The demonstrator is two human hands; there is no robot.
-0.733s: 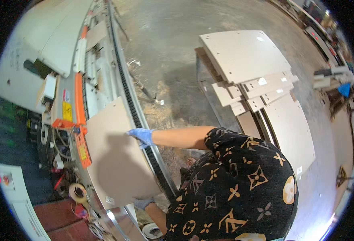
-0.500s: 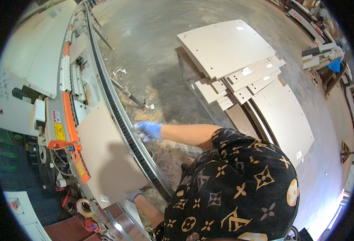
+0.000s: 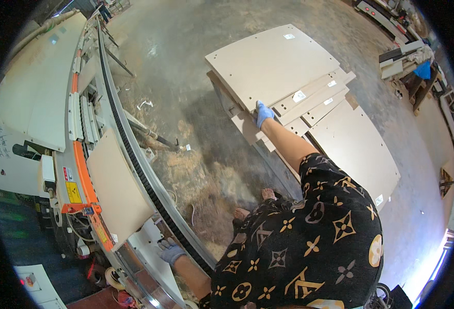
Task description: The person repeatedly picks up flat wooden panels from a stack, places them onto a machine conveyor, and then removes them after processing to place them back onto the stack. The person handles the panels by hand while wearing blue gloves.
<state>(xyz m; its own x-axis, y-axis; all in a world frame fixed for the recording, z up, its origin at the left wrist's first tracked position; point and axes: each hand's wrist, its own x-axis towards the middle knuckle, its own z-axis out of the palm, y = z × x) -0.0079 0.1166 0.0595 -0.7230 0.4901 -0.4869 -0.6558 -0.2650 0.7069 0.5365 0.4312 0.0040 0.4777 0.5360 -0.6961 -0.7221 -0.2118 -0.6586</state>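
Note:
My left hand (image 3: 172, 251), in a bluish glove, lies open with fingers spread at the white plate (image 3: 152, 244) near the machine's lower end. Just beyond it, a beige panel (image 3: 117, 183) lies on the machine bed, between the orange guard and the black track. My right hand (image 3: 264, 114), in a blue glove, is closed on the near corner of the large top board (image 3: 278, 64) of a stack. That board is beige with small drilled holes. My fingers' undersides there are hidden. Narrow strips (image 3: 309, 105) lie stacked next to it, some with white labels.
The long edge-banding machine (image 3: 77, 170) runs along my left, with a roll of tape (image 3: 114, 278) by its lower end. Another large panel (image 3: 355, 144) lies at the stack's right. A metal leg (image 3: 155, 135) juts from the machine over the floor. Scrap boards (image 3: 399, 62) sit far right.
My right hand has moved from over the machine's track to the stack on the right. The panel on the machine has slid farther away, and my left hand is now off its near end.

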